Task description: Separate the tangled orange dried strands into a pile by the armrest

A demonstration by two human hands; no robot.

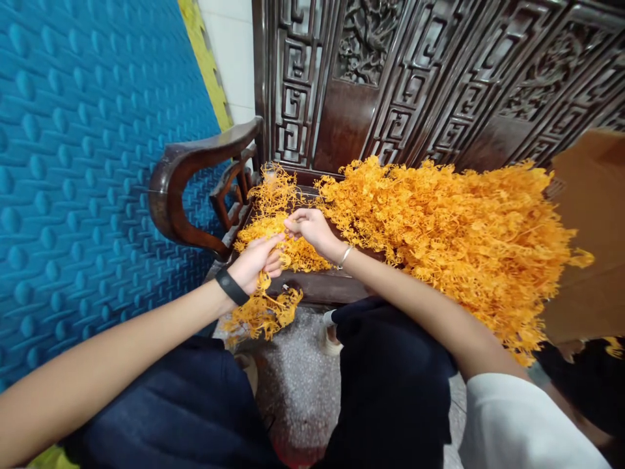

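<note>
My left hand (258, 262), with a black band at its wrist, is closed around an orange frilly artificial-looking plant sprig (266, 312). The sprig hangs below the hand, past the front edge of the bench seat. Thumb and fingers of my right hand (312, 229) are pinched together just above the left fingertips; what lies between them is too small to make out. Under and behind both hands, a small pile of orange sprigs (312, 256) rests on the seat. A far larger heap of orange sprigs (449, 221) fills the seat to the right.
A dark carved wooden bench (342, 124) stands before me, its curved armrest (170, 185) at the left. Blue textured matting (97, 163) covers the floor at left. A brown cardboard piece (590, 260) stands at the far right, with part of another person (586, 384) below it.
</note>
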